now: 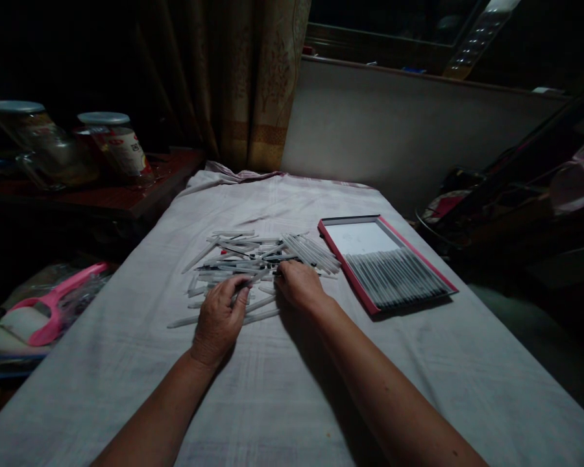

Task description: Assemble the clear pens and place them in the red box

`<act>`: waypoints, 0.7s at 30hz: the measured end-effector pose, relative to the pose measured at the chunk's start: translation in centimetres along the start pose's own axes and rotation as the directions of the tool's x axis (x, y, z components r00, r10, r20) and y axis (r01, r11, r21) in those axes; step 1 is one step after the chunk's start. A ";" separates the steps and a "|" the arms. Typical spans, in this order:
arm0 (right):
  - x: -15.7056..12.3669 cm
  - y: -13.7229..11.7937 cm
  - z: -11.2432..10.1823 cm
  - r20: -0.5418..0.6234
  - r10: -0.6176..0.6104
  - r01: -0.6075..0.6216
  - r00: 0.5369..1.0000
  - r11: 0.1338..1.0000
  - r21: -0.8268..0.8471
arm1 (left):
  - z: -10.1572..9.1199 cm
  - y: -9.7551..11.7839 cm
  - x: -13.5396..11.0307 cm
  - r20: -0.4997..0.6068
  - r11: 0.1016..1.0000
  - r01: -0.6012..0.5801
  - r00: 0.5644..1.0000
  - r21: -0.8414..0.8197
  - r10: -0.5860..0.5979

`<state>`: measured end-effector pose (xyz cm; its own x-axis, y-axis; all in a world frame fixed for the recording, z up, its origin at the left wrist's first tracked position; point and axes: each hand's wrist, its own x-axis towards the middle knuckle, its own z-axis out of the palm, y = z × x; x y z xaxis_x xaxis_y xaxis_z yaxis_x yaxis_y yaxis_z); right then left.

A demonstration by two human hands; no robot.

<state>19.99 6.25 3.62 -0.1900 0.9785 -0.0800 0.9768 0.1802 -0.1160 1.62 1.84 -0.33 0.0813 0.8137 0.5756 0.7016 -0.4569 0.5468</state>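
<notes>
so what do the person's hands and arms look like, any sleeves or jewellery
The left hand and right hand are bare, no gloves. Both forearms are uncovered down to the picture's bottom edge, so no sleeve shows. No watch or bracelet is visible at either wrist. The light is too dim to tell about rings.
</notes>
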 end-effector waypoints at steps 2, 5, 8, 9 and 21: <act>-0.3 0.4 0.2 0.000 0.021 -0.021 1.000 1.000 0.013 | 0.0 0.0 0.0 -0.001 1.000 -0.027 1.000 0.010 0.027; -0.8 1.0 0.4 -0.034 0.029 -0.027 0.999 0.999 0.043 | 0.2 0.0 -0.2 0.012 0.997 -0.075 0.997 0.025 0.075; -1.4 1.8 0.6 -0.115 0.077 -0.052 0.990 0.977 0.209 | 0.4 0.0 -0.4 0.046 0.992 -0.115 0.993 0.049 0.113; -1.8 2.1 0.8 -0.151 0.107 -0.053 0.983 0.943 0.329 | 0.5 -0.1 -0.4 0.066 0.989 -0.133 0.989 0.058 0.129; -7.5 2.9 2.3 0.228 0.228 -0.145 0.947 -0.332 0.932 | 0.4 1.2 -1.0 0.189 0.964 -0.261 0.950 0.049 0.248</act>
<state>24.04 -0.81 1.60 0.0202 0.9444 -0.3280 -0.3892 -0.2948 -0.8727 2.64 0.65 -0.47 0.3847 0.7277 0.5679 0.6900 -0.6353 0.3468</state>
